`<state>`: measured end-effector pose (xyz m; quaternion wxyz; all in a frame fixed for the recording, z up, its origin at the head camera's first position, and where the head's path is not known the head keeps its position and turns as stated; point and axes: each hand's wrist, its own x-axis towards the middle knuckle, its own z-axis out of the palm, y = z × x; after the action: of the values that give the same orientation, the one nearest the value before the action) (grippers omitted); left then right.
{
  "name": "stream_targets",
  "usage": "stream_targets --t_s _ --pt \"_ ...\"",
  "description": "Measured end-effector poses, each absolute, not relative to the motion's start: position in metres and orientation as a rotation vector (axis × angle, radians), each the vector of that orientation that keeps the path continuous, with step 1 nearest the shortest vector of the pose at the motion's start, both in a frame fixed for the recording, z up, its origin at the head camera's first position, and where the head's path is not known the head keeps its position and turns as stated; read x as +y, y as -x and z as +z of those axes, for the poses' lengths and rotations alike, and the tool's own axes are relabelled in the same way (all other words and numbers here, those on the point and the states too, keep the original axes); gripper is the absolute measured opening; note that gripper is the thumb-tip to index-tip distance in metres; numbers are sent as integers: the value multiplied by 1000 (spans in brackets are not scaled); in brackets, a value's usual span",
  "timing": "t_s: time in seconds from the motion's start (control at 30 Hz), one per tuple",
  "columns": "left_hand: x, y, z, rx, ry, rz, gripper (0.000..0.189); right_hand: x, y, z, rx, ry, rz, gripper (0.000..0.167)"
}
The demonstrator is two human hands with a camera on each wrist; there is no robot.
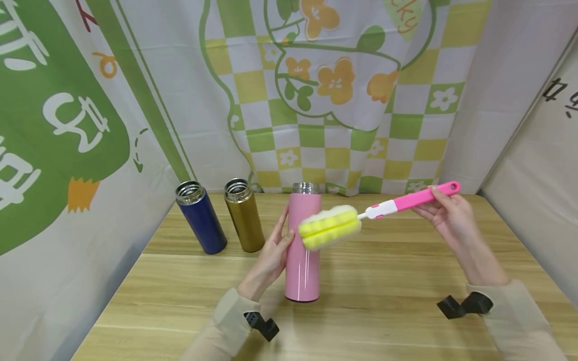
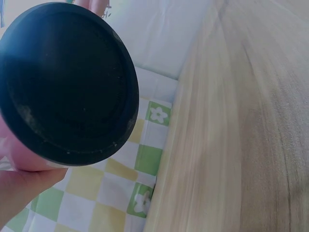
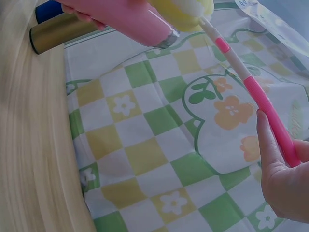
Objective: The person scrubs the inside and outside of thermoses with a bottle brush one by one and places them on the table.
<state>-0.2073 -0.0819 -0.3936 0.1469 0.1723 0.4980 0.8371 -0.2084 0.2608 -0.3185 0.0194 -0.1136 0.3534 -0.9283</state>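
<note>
My left hand (image 1: 273, 253) grips a pink insulated bottle (image 1: 303, 273) from its left side. The bottle has no lid, and its steel mouth points up and away from me. In the left wrist view its dark round base (image 2: 72, 87) faces the camera, raised off the table. My right hand (image 1: 453, 218) holds a bottle brush by its pink handle (image 1: 417, 199), thumb along it. The brush's yellow and white sponge head (image 1: 331, 228) appears in front of the bottle's upper body in the head view, outside its mouth.
A blue bottle (image 1: 203, 220) and a gold bottle (image 1: 246, 220), both lidless, stand at the left back of the wooden table (image 1: 384, 301). Behind the table hangs a checkered, flowered curtain (image 1: 311, 145). Printed cloth also hangs at both sides.
</note>
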Motion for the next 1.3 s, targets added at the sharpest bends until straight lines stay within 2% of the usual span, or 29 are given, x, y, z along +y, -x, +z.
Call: stream_targets --t_s 0.53,1.3 --pt "-85 205 -399 1446 -491 2334 66 265 212 -313 899 333 -3044 10" --pt "-86 208 -393 1452 -500 2322 62 253 200 -340 1161 391 -2799 16"
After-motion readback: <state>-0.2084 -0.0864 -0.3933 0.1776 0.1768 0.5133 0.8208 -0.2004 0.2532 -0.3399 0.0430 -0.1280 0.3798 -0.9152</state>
